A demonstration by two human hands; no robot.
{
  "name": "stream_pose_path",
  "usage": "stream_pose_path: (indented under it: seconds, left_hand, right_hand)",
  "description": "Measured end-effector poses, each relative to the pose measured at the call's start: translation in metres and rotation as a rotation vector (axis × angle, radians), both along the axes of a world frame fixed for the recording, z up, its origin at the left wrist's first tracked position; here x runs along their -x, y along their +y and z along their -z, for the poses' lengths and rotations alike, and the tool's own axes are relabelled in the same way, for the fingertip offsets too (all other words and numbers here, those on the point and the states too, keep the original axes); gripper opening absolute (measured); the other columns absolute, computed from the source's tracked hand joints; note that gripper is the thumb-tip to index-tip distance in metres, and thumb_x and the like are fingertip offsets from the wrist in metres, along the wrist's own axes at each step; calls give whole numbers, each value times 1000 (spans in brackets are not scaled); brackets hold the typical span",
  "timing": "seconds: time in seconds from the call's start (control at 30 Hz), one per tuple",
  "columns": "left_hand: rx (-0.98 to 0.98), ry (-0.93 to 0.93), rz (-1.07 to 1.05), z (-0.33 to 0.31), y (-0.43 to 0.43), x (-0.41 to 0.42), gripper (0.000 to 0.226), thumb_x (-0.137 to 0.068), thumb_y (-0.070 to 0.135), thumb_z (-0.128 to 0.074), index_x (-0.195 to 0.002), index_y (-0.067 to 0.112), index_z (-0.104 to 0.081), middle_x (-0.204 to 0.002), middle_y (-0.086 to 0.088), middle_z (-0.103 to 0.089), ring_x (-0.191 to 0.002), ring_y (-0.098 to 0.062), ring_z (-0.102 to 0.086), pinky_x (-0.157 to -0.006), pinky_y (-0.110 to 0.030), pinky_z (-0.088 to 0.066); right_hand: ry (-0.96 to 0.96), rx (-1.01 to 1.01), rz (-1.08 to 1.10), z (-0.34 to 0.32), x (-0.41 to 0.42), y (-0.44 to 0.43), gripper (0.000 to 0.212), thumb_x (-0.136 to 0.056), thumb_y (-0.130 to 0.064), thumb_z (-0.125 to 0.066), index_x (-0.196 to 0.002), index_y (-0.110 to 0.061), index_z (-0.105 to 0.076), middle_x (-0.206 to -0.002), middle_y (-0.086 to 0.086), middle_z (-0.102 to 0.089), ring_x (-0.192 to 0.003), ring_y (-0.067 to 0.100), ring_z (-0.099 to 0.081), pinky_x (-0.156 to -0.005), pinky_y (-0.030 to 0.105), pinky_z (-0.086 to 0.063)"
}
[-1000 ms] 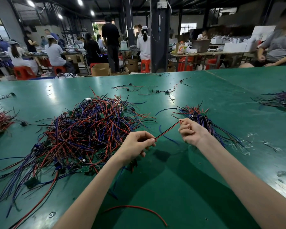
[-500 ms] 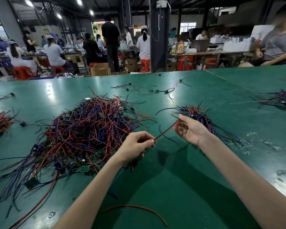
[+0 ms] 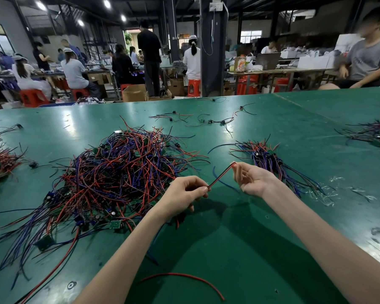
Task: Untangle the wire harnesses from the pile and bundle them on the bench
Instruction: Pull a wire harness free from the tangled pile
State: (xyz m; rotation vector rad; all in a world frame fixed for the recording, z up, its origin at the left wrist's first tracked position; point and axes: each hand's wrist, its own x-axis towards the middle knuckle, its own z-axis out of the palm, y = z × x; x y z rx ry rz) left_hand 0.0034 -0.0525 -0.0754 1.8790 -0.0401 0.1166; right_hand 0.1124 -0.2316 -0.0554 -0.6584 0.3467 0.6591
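Head cam: pinching the red-black wire (image 3: 221, 175) in left hand (image 3: 184, 194), stretched up to relaxed, uncurled right hand (image 3: 253, 179), tip just touching fingertips (image 3: 236, 170), probably for straightening. Held above bench (image 3: 250, 238), between pile (image 3: 119, 172) and sorted bundle (image 3: 266, 156).

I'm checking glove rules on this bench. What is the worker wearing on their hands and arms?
Nothing visible: the left hand and right hand are ungloved, both forearms bare to the picture's edge, with no sleeve, watch, ring or wristband showing.
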Motion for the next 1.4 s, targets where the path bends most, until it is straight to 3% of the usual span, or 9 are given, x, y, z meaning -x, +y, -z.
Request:
stream_pose_path:
  seconds: [0.13,0.23,0.53,0.77,0.9,1.07,1.2,1.3,1.4]
  left_hand:
    - [-3,6,0,0,0,0,12,-92,9,-61,-83,16,-67,-70,7,-69,-62,-6,-53,-43,-20,-44]
    - [-13,16,-4,0,1,1,13,-92,9,-61,-83,16,-67,-69,8,-69,-61,-4,-54,-44,-20,-44]
    - [44,51,22,-2,2,2,12,-90,8,-62,-79,12,-67,-68,4,-70,-56,-4,-54,-45,-18,-42]
    - [151,67,73,-4,0,4,12,-89,7,-63,-78,12,-68,-68,1,-69,-52,-5,-53,-44,-16,-41]
    - [153,64,66,-5,0,3,13,-89,6,-62,-78,12,-68,-66,2,-69,-51,-4,-51,-43,-16,-40]
    - [136,66,69,-5,-1,3,11,-89,6,-62,-79,10,-67,-67,3,-69,-52,-4,-52,-43,-16,-40]
    - [103,79,73,-4,0,3,10,-89,9,-63,-80,10,-67,-68,3,-69,-54,-3,-53,-45,-17,-41]
    - [84,88,75,-3,1,3,9,-89,10,-64,-81,11,-68,-69,3,-70,-55,-4,-53,-46,-17,-41]
    - [72,93,73,-3,2,3,10,-89,11,-64,-80,12,-68,-69,3,-70,-56,-4,-54,-46,-17,-41]
  right_hand:
    - [-3,-32,13,0,2,-1,39,-91,-3,-56,-55,12,-64,-51,18,-60,-37,17,-59,-36,16,-46]
    - [-224,193,132,-2,-1,4,25,-92,-3,-56,-68,1,-57,-51,12,-57,-36,12,-57,-36,15,-46]
    - [-1726,1390,618,22,-9,0,20,-91,-7,-62,-73,1,-56,-55,8,-56,-44,25,-52,-45,31,-44]
    - [-1914,1531,726,26,-12,-1,22,-88,-7,-64,-70,4,-57,-54,13,-54,-42,29,-49,-37,35,-42]
    - [-1703,1389,678,23,-13,0,23,-90,-10,-64,-70,-1,-56,-54,8,-57,-43,24,-49,-48,29,-40]
    - [-864,784,331,14,-15,8,31,-92,-18,-59,-63,-11,-49,-51,1,-53,-31,5,-40,-33,16,-29]
    - [-419,380,151,8,-17,4,29,-92,-7,-56,-66,-11,-44,-44,-1,-44,-27,3,-33,-26,15,-20]
    - [-246,171,50,9,-16,1,25,-95,-5,-48,-72,-12,-41,-38,-6,-42,-26,-1,-33,-24,11,-19]
    - [-277,238,77,8,-14,3,26,-94,-5,-51,-70,-11,-43,-39,-4,-44,-26,0,-34,-25,12,-21]
